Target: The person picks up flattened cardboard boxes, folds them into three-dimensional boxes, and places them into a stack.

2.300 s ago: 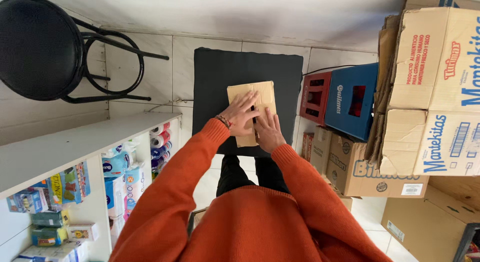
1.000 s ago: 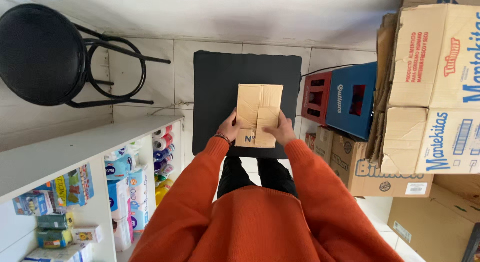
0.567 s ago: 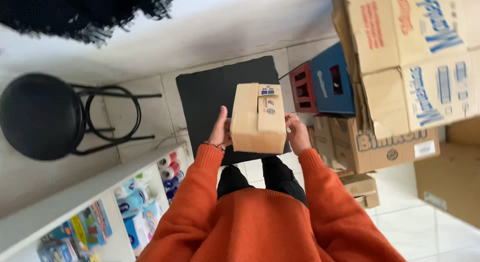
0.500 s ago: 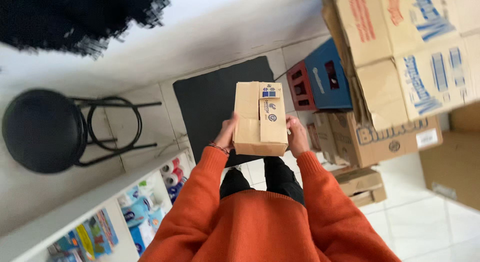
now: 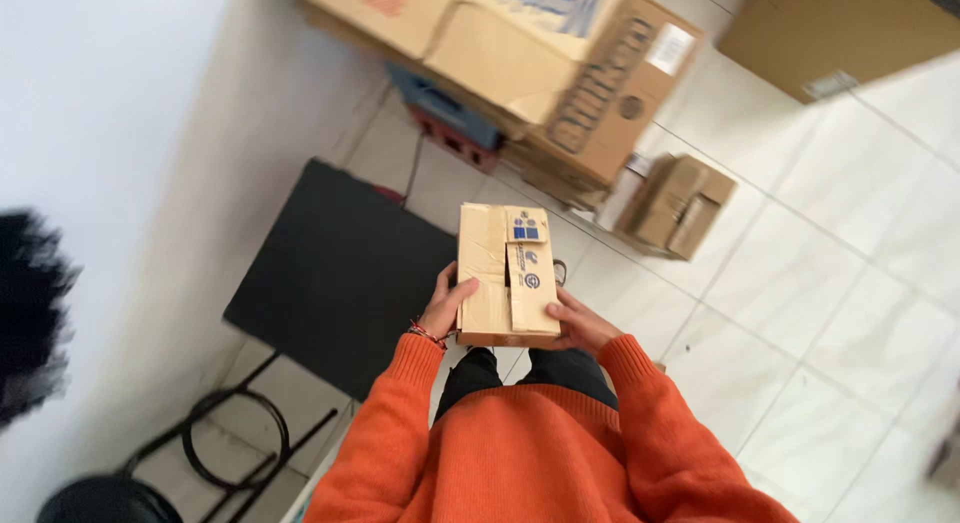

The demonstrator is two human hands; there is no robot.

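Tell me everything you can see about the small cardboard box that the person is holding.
The small cardboard box is a brown, oblong carton of corrugated card, flaps folded shut on top, with small blue printed labels near its far end. It is held level in front of the orange sweater, above the tiled floor beside a black mat. The left hand grips its left side; the right hand supports its right near corner.

Box: we hold a small cardboard box point(image 5: 505, 273) at picture centre, its taped flaps facing up.
Left hand point(image 5: 443, 305): at the box's 9 o'clock side, thumb on top, our grip closed on it.
Right hand point(image 5: 580, 323): at the box's 4 o'clock corner, fingers beneath it.
Black mat point(image 5: 340, 273): on the tiled floor point(image 5: 800, 283), at 9 o'clock from the box.
Stacked cartons point(image 5: 530, 53): at 12 o'clock.
Small open carton point(image 5: 675, 203): at 2 o'clock.
Stool point(image 5: 110, 498): at 8 o'clock.
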